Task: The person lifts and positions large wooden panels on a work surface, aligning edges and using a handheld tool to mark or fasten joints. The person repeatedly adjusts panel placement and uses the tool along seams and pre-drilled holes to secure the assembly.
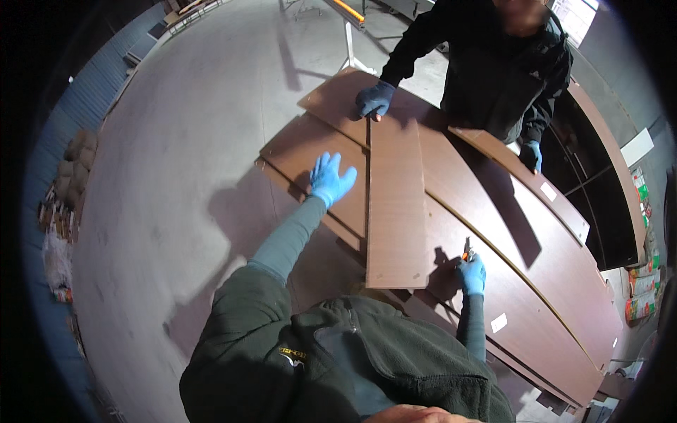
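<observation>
Workshop or warehouse, judging by the surroundings. Wide bare concrete floor [176, 176]. Long brown wood-grain boards [395, 211] stacked flat, as for furniture building. Blue corrugated wall [84, 106] along the left, sacks [74, 158] piled against it. Metal stand [349, 42] at the far end. Dark open shelf unit [599, 190] on the right, with bright packages [642, 282] beside it.

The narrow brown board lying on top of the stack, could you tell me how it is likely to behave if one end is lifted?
The narrow brown board looks flat and straight-edged, so it probably stays stiff rather than drooping. It is long, so it may feel heavy and awkward from one end; a co-worker's gloved hand rests at the far end. Lying on smooth panels, it could slide sideways.
</observation>
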